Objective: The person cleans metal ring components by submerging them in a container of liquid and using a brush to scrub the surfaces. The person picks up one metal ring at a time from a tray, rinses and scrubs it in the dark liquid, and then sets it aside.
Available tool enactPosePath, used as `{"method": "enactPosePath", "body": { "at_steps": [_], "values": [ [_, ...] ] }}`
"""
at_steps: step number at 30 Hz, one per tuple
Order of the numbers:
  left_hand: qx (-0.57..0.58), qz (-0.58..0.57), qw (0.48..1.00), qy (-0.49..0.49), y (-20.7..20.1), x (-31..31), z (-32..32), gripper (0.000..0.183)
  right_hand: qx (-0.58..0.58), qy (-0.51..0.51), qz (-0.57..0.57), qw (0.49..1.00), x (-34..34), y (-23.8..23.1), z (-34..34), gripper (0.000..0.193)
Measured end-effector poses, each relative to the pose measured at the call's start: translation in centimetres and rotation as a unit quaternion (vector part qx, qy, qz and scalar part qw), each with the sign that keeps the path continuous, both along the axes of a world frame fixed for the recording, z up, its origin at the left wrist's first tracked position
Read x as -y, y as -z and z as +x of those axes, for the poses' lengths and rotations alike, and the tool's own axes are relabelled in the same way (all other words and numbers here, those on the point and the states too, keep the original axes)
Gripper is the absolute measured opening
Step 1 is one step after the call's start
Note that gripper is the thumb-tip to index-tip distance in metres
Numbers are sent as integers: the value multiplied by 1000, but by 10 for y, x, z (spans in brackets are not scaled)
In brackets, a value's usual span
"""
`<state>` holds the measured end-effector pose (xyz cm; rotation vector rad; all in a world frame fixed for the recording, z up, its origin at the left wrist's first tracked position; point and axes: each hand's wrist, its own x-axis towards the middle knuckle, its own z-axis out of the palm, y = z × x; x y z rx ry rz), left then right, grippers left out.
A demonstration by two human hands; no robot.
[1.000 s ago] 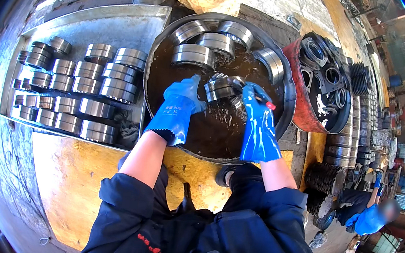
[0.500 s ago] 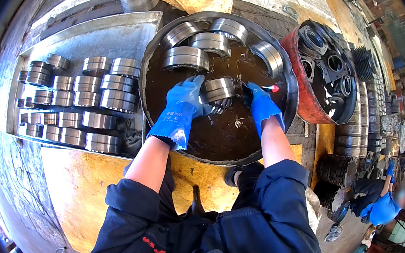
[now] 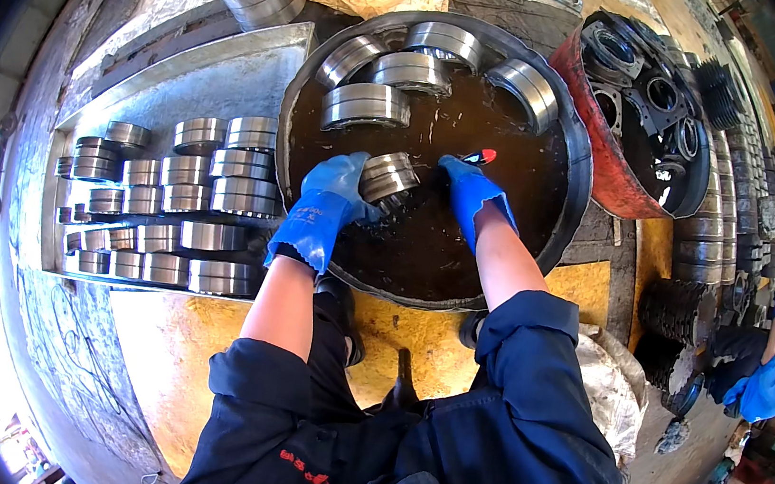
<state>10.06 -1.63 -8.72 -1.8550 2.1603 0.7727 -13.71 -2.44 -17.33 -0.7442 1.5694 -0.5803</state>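
Steel, bright and grooved: a roller-bearing ring, seen in the head view, the only one I have on my feed. Taking the round basin as my dial, the ring sits tilted just off centre toward eight o'clock, over dark brown liquid.

Left hand, blue glove, comes in from eight o'clock. I log it as gripping: fingers along the ring's upper left edge, thumb side at its lower left. The ring lies just to the right of the palm, its far side free.

Right hand, at four o'clock, is closed on a slim red-ended tool; kind unclear to me. Its fingertips are near the ring, apparently not touching.

Handling estimate: heavy, rigid, slippery when wet. I would hold across the wall, fingers one side and thumb the other, clear of the underside.

Also noted: more bearing rings from ten to two o'clock inside the basin; metal tray of rings at nine; red tub at two.
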Motion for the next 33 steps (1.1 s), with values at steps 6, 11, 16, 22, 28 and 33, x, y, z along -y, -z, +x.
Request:
{"method": "enactPosePath", "body": {
  "at_steps": [6, 11, 16, 22, 28, 33],
  "values": [
    [-47, 4, 999, -27, -3, -4, -6, 89, 107, 105, 34, 988, -11, 15, 28, 40],
    [-283, 109, 935, -184, -16, -17, -23, 68, -165, -102, -32, 980, -6, 19, -18, 43],
    [33, -249, 957, 146, 22, -42, 19, 41, -59, -91, -40, 993, -23, -58, -24, 35],
    [12, -124, 992, 13, 4, -47, -7, 48, -60, -33, -28, 997, -55, -64, -60, 35],
    [18, -126, 992, 6, -19, -58, -19, 44, 42, 13, -87, 995, -69, -76, -65, 28],
    [-39, -164, 981, 91, -2, -63, -47, 33, -352, -92, -37, 931, -34, -10, -106, 42]
  ]
}}
